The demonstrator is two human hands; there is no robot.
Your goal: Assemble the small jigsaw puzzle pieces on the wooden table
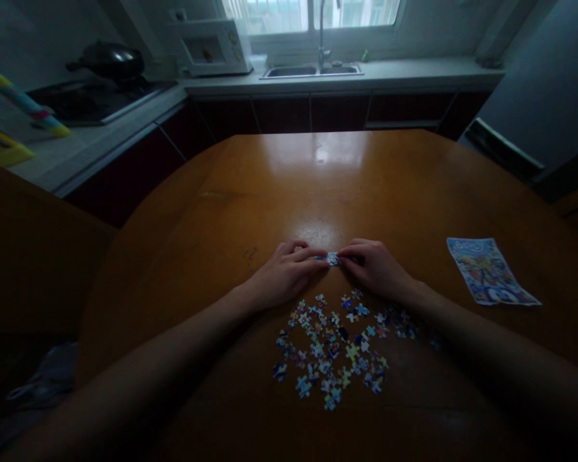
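My left hand (284, 273) and my right hand (376, 267) meet at the middle of a round wooden table (279, 186). Both pinch small joined jigsaw pieces (332, 258) between their fingertips, pressed down on the tabletop. Just in front of my wrists lies a loose scatter of several colourful jigsaw pieces (334, 350), spread flat and apart from one another.
A printed picture sheet (489, 271) lies on the table to the right. Behind the table runs a kitchen counter with a sink (313, 70), a microwave (212, 46) and a hob with a black pan (110, 61) at the left.
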